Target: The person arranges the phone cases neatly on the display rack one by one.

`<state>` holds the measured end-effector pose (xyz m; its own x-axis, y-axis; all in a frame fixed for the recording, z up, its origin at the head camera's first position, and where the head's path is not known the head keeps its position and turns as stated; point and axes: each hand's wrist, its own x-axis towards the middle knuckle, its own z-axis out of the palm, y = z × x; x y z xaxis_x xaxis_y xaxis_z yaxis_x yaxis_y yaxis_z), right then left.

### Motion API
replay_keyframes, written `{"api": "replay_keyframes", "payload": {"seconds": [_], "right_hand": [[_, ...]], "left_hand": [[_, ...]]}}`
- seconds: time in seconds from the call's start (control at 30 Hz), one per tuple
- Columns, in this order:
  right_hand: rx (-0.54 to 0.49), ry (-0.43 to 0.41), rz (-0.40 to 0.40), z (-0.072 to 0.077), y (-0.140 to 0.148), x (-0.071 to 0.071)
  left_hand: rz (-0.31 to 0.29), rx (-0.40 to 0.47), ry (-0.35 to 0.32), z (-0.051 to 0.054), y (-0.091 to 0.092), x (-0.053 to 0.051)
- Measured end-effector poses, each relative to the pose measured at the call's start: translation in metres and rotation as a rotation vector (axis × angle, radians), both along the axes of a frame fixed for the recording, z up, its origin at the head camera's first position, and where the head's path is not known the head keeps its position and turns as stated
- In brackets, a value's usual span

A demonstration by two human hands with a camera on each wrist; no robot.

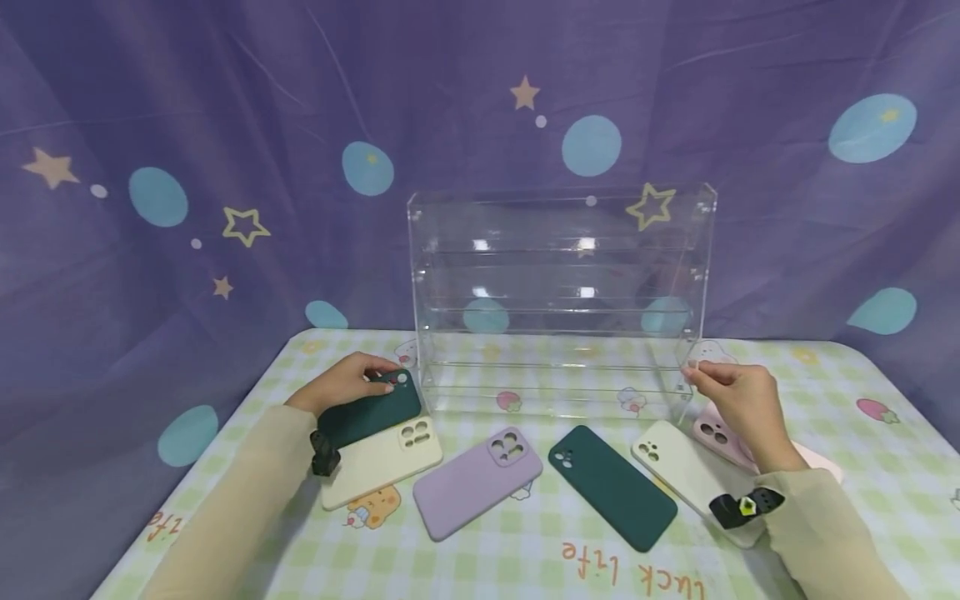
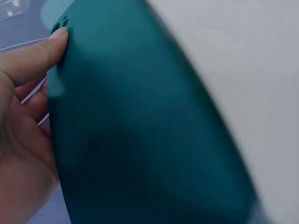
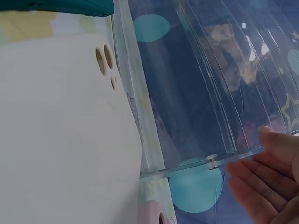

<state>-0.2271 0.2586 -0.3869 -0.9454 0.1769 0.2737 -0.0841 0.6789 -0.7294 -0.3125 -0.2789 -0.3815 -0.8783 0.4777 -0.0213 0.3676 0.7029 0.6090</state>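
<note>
Your left hand (image 1: 341,385) has the near dark green case (image 1: 375,417) pinched, thumb on its smooth matte back beside the round camera holes, fingers curled behind; it sits by the left side of the clear rack (image 1: 558,311). Your right hand (image 1: 742,408) has thumb and fingers closed on the rack's right side panel near the front edge, thumb inside, fingers outside. Rack: glossy, hard, transparent plastic, stepped shelves, small fittings along the side panels. Your other cases lie in front, flat, round-cornered, matte: a cream case (image 1: 375,471) just before the held one, a lilac case (image 1: 472,493) with a squared camera surround, a second green case (image 1: 613,492), a white case (image 1: 684,467), and a pink case (image 1: 731,447) partly under your right hand. Checked cloth (image 1: 495,571) beneath; softly creased purple fabric (image 1: 262,100) behind.
</note>
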Motion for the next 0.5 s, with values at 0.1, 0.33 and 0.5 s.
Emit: {"api": "replay_keyframes", "payload": {"seconds": [0.1, 0.33, 0.5], "right_hand": [[-0.008, -0.02, 0.0, 0.001, 0.0, 0.001], [-0.039, -0.041, -0.009, 0.002, 0.0, 0.001], [-0.05, -0.056, -0.014, 0.003, 0.0, 0.0]], "left_hand": [[0.013, 0.043, 0.007, 0.007, -0.003, 0.002], [0.064, 0.104, -0.079, 0.028, -0.01, 0.01], [0.09, 0.12, -0.047, 0.044, -0.018, 0.017]]}}
